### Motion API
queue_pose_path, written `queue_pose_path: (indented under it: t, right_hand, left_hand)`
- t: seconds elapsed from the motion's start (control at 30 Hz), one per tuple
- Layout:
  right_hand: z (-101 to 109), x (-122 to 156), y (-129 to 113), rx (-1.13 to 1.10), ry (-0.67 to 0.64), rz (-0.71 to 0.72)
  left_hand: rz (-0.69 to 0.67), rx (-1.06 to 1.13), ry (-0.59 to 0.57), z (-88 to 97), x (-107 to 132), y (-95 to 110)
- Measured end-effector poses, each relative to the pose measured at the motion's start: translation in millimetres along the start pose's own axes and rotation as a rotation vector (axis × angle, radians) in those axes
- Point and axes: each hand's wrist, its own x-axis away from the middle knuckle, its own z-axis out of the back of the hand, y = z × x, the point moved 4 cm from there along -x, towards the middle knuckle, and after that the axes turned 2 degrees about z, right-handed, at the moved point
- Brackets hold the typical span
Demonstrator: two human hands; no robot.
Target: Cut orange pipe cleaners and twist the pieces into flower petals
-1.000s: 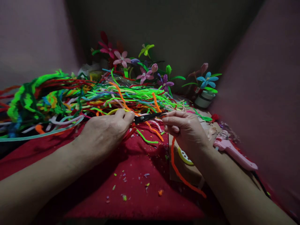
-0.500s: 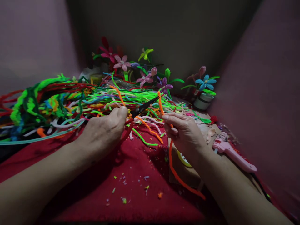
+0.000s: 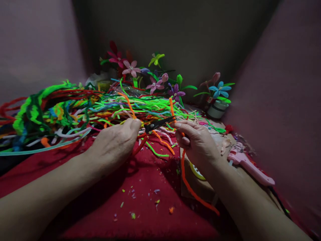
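Observation:
My left hand (image 3: pixel 116 140) is closed around the red handles of a pair of scissors (image 3: pixel 155 125), whose dark blades point right. A short orange pipe cleaner (image 3: pixel 129 106) sticks up from behind my left thumb; how it is held is hidden. My right hand (image 3: pixel 197 140) pinches a long orange pipe cleaner (image 3: pixel 188 187). One end rises above the fingers, and the rest curves down over the table. The blade tips lie at the raised end, just above my right fingertips. Whether they have cut into it I cannot tell.
A heap of coloured pipe cleaners (image 3: pixel 57 107) spreads across the back left. Behind it stand pipe-cleaner flowers (image 3: pixel 131 68). A small jar (image 3: pixel 217 108) and a pink glue gun (image 3: pixel 250 165) are on the right. Fluff scraps (image 3: pixel 133 216) dot the red cloth (image 3: pixel 100 214).
My left hand has moved slightly right and down with the scissors. The blade tips have dropped from the top of the orange pipe cleaner to near my right fingertips. My right hand stays almost still.

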Motion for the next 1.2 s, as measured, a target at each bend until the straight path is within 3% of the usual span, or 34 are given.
queue_pose_path:
  t: [0.17,0.3,0.43,0.77,1.2]
  right_hand:
    - [-2,2,1,-0.004,0.023,-0.015]
    - [-3,3,0,0.014,0.044,-0.023]
    - [-2,4,-2,0.075,0.066,-0.009]
    - [7,-3,-2,0.273,0.053,0.036]
    - [11,-4,-5,0.398,0.088,0.076]
  left_hand:
    - [0.038,-0.006,-0.01,-12.4,-2,-5]
    - [0.072,-0.025,-0.015,-6.5,0,-7]
    - [0.016,-0.028,-0.01,-0.7,1,-4]
    - [-0.038,-0.087,0.09,1.1,-1,-4]
    - [-0.06,-0.173,0.076,1.7,-2,0]
